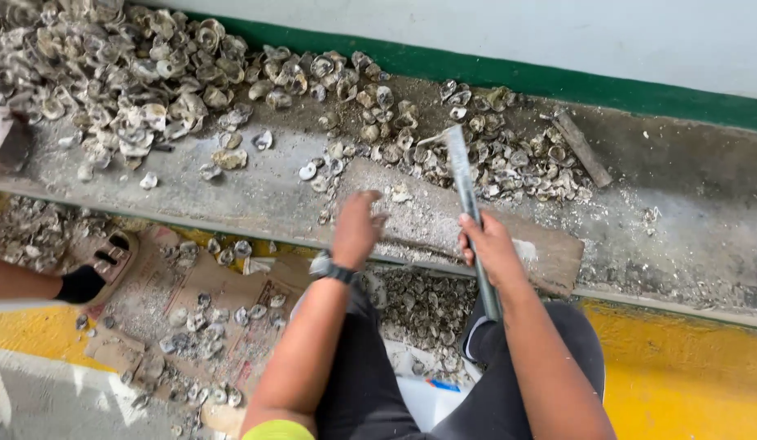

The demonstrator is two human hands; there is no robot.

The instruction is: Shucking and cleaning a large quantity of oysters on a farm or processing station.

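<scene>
My right hand (488,248) grips a long grey metal bar (464,183) that points up and away over a flat wooden board (444,220) on the concrete ledge. My left hand (356,228), with a dark watch at the wrist, reaches forward over the board's left end; its fingers are curled and I cannot see whether anything is inside. Several oyster shells (509,159) lie scattered just beyond the board.
A large heap of shells (126,73) fills the ledge's far left. More shells lie on cardboard (207,310) on the floor. Another person's foot in a sandal (97,265) is at left. A wooden stick (582,151) lies at right by the green-edged wall.
</scene>
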